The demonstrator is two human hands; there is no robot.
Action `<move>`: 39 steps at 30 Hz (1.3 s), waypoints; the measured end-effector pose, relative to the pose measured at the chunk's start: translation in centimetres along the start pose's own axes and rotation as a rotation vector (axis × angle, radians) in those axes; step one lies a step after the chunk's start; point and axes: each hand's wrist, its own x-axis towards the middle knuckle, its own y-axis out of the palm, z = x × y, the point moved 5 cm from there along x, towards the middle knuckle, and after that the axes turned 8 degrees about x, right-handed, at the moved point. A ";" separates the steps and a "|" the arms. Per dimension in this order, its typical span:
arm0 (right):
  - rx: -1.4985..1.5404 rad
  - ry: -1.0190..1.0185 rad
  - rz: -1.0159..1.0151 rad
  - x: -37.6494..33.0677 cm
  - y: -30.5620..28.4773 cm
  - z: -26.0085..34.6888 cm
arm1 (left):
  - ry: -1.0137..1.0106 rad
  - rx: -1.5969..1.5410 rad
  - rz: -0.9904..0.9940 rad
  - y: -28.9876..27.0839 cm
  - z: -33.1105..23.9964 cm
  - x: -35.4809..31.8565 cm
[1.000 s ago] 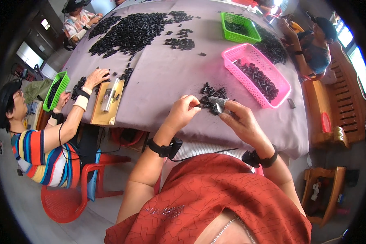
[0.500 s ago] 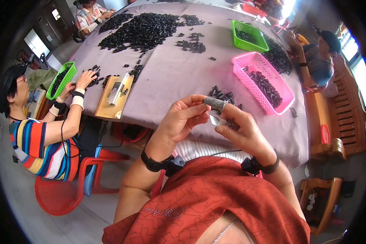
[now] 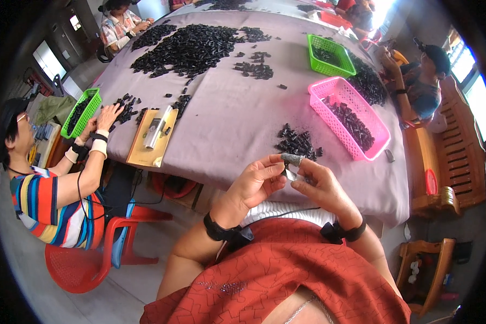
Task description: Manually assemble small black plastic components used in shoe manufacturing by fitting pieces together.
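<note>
Both my hands meet over the table's near edge. My left hand [image 3: 256, 182] is closed, thumb and fingers pinching a small black piece [image 3: 284, 167] that is mostly hidden. In my right hand [image 3: 328, 189], thumb and fingers grip a small flat metal blade [image 3: 290, 175], its shiny end pointing at the left fingertips. A grey finger sleeve [image 3: 292, 159] covers the right index finger. Just beyond my hands lies a small pile of short black pieces [image 3: 298, 143] on the grey-mauve tablecloth [image 3: 227, 124]. A pink basket [image 3: 319, 93] with more black pieces stands to the right of that pile.
A large black heap [image 3: 191, 48] covers the far left. Toward the back right is a green basket [image 3: 332, 69]. A tan board [image 3: 140, 151] bears a clear tube [image 3: 157, 128] at left. A striped-shirted co-worker [image 3: 65, 200] sits beside another green basket [image 3: 71, 123]; other people work around the table.
Both my hands have shifted slightly down and to the right, still together, exposing more of the near black pile. The co-worker's hand at left has drawn back a little from the pieces there.
</note>
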 end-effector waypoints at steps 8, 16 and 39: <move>0.083 0.130 0.116 1.3 0.5 -1.9 | -0.035 -0.092 -0.041 -2.6 1.6 0.6; 0.146 0.106 0.079 2.3 0.0 -3.4 | 0.004 -0.056 -0.106 -2.1 0.7 0.6; 0.569 0.137 0.175 1.0 -2.3 -4.8 | -0.081 0.021 -0.108 0.7 1.4 2.2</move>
